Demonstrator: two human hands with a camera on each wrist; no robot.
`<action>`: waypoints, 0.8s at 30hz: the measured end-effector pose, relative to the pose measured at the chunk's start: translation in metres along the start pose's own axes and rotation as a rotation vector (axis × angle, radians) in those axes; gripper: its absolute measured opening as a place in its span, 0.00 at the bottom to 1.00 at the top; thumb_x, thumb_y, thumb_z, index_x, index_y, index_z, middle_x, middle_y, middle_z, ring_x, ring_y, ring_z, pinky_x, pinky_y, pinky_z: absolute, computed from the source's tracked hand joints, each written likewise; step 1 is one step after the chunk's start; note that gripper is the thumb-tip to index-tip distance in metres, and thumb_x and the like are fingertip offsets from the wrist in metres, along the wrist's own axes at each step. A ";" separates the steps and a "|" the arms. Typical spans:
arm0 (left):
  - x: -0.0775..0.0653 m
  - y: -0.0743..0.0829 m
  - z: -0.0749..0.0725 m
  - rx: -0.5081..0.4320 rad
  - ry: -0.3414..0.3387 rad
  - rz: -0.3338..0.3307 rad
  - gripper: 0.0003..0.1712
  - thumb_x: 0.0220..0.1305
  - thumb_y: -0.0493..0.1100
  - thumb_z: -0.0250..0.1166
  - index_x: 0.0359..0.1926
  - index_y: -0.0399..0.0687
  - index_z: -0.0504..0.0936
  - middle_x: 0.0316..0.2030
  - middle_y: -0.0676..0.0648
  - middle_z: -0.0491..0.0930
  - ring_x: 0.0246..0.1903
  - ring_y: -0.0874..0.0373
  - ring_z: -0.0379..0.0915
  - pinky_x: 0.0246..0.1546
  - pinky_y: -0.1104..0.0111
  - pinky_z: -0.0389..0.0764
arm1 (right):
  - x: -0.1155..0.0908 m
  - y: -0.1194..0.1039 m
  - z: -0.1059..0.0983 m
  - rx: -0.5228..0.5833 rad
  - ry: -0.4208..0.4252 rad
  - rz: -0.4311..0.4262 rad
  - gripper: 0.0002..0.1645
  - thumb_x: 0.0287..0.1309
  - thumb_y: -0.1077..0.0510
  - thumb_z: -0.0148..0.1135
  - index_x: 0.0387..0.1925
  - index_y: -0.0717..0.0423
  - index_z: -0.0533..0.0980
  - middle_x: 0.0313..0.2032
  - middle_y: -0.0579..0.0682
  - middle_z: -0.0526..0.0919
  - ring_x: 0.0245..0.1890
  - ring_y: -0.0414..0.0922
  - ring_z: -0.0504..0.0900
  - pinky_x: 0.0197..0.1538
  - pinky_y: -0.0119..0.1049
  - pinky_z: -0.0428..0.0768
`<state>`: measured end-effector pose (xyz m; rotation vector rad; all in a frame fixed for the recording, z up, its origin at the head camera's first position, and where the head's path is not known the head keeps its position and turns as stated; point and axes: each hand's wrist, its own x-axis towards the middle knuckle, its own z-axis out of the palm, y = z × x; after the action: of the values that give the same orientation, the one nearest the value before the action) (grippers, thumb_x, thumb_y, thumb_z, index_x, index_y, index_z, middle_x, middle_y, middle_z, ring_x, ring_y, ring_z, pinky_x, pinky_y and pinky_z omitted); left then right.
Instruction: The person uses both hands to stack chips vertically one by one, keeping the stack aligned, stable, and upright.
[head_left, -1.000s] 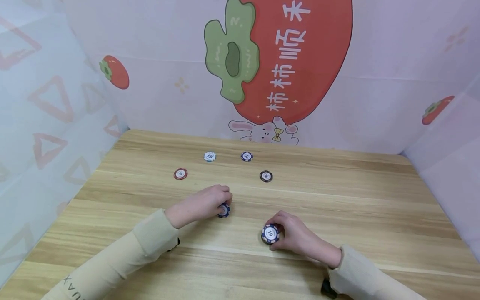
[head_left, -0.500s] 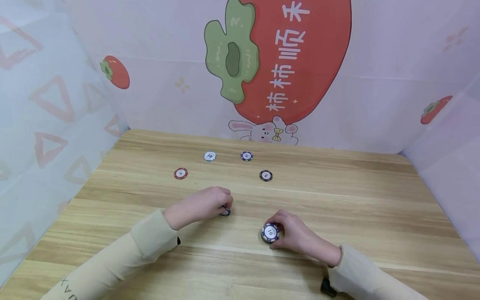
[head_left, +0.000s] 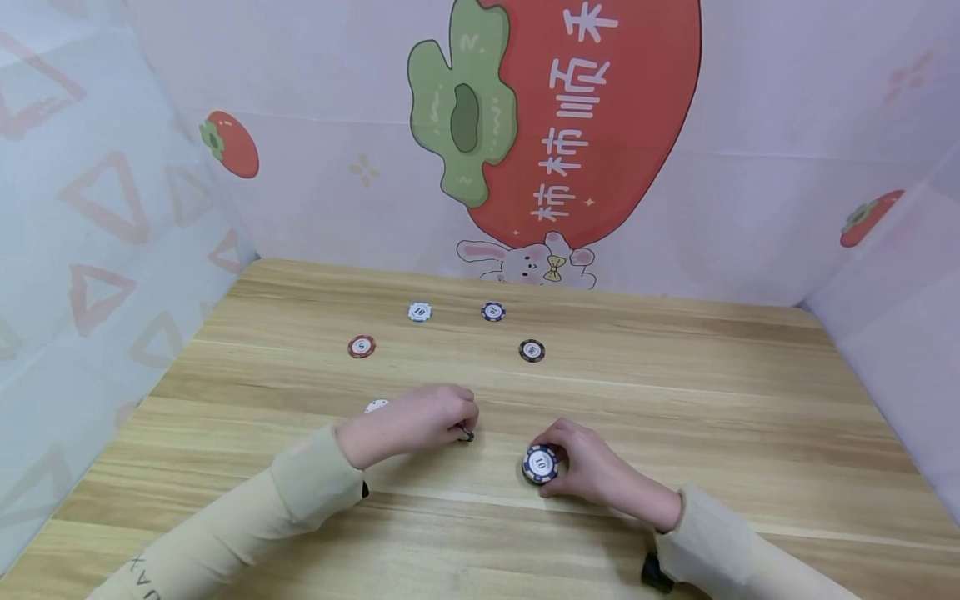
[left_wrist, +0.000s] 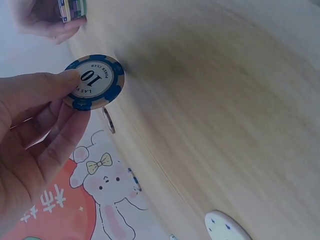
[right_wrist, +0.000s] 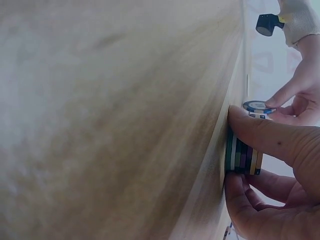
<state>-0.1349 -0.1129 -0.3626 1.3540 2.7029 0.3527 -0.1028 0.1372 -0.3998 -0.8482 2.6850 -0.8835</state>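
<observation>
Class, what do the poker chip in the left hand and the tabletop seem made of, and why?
Poker chip: probably moulded plastic or clay composite, fairly matt; coloured rim blocks and no strong glare suggest it. Tabletop: wood or wood-look laminate, seemingly smooth; long brown grain streaks show.

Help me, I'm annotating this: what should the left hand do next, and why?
Probably bring the blue 10 chip onto the chip stack: the left hand pinches it, while the right hand grips that stack, which has a matching blue chip on top.

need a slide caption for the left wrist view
Left hand pinching a blue-edged 10 chip, the right hand gripping a chip stack beyond.
</observation>
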 end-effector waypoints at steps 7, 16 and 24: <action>0.002 0.005 0.001 -0.091 -0.031 -0.024 0.05 0.52 0.33 0.66 0.25 0.46 0.79 0.24 0.55 0.74 0.24 0.68 0.67 0.28 0.78 0.72 | 0.001 -0.001 0.001 -0.003 -0.010 0.022 0.28 0.29 0.60 0.78 0.39 0.57 0.79 0.36 0.44 0.76 0.38 0.43 0.75 0.44 0.38 0.75; 0.005 0.008 0.002 -0.296 -0.057 -0.076 0.04 0.53 0.33 0.65 0.26 0.45 0.79 0.23 0.56 0.74 0.24 0.68 0.67 0.27 0.78 0.72 | 0.000 -0.001 0.000 -0.007 0.002 -0.005 0.28 0.29 0.60 0.78 0.39 0.57 0.79 0.36 0.45 0.76 0.38 0.44 0.76 0.44 0.38 0.75; 0.009 0.006 0.005 -0.493 -0.051 -0.185 0.03 0.52 0.31 0.62 0.27 0.42 0.78 0.23 0.55 0.74 0.25 0.67 0.68 0.27 0.76 0.73 | 0.000 0.000 0.000 -0.014 0.005 -0.011 0.28 0.29 0.60 0.78 0.39 0.58 0.79 0.36 0.45 0.76 0.38 0.43 0.76 0.44 0.38 0.75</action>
<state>-0.1345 -0.1016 -0.3655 0.9522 2.4400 0.8778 -0.1029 0.1369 -0.3997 -0.8661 2.6965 -0.8712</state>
